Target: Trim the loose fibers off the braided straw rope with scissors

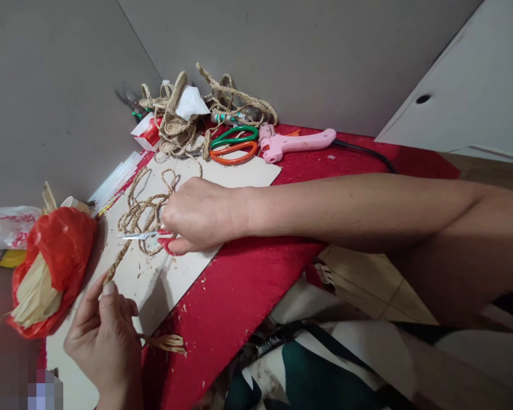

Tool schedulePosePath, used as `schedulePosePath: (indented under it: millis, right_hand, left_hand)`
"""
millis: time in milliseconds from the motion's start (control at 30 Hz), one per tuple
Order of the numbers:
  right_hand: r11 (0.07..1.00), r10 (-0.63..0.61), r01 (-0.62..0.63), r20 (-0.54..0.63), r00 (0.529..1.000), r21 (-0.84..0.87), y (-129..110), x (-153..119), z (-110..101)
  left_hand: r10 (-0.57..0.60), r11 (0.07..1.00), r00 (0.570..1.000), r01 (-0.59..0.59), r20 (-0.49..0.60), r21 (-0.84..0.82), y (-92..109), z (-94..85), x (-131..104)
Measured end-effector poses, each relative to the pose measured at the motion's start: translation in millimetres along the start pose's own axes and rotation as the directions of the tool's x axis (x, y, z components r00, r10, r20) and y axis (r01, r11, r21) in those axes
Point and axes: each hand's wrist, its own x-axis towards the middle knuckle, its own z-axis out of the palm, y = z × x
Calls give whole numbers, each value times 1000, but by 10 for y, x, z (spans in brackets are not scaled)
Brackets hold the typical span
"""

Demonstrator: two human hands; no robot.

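Observation:
My left hand point(105, 336) pinches a braided straw cord point(120, 257) between thumb and index finger. A frayed straw end point(166, 343) sticks out beneath that hand. Small scissors point(139, 236) with red handles are in my right hand point(199, 215), fingers wrapped round the grips. Their blades point left and meet the cord a little above my left fingertips; whether they are closed on it I cannot tell. Loose loops of the same cord point(137, 210) lie beyond the blades on a pale board point(243, 177), among small straw scraps.
A red bag point(70, 236) of straw strips stands at left, beside clear sticks point(117, 176). At the back are bundled cord point(177, 128), green-and-orange-handled scissors point(234, 152) and a pink glue gun point(303, 142) with a black cable. Red cloth point(239, 279) covers the table; grey walls point(282, 51) rise behind.

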Motion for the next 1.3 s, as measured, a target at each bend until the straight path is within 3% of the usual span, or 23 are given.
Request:
schedulePosePath:
  millis: [300, 433, 633, 867, 967, 1100, 1200, 1300]
  right_hand:
    - [1000, -16, 15, 41, 999, 10, -53, -43, 12]
    - [999, -30, 28, 63, 998, 27, -22, -7, 34]
    - [1000, -11, 11, 21, 1000, 28, -14, -10, 10]
    - [998, -48, 44, 78, 996, 42, -38, -23, 30]
    - [996, -83, 79, 85, 993, 42, -19, -4, 60]
    - [998, -35, 32, 54, 998, 55, -8, 17, 60]
    - [994, 47, -51, 36, 998, 97, -1, 32, 48]
    - [985, 104, -107, 27, 994, 135, 34, 50, 60]
  left_hand:
    - [234, 919, 972, -210, -32, 334, -61, -34, -37]
    - [312, 893, 950, -289, -11, 345, -66, -32, -48]
    - [340, 884, 940, -311, -25, 349, -80, -47, -37]
    - [355, 865, 935, -327, -2, 381, -98, -53, -48]
    - [318, 882, 948, -295, -3, 368, -81, -44, -58]
    - [257, 901, 966, -230, -25, 368, -40, -36, -49]
    - [53, 971, 998, -45, -28, 234, -7, -37, -18]
    - [-175, 984, 976, 169, 129, 56, 21, -37, 14]
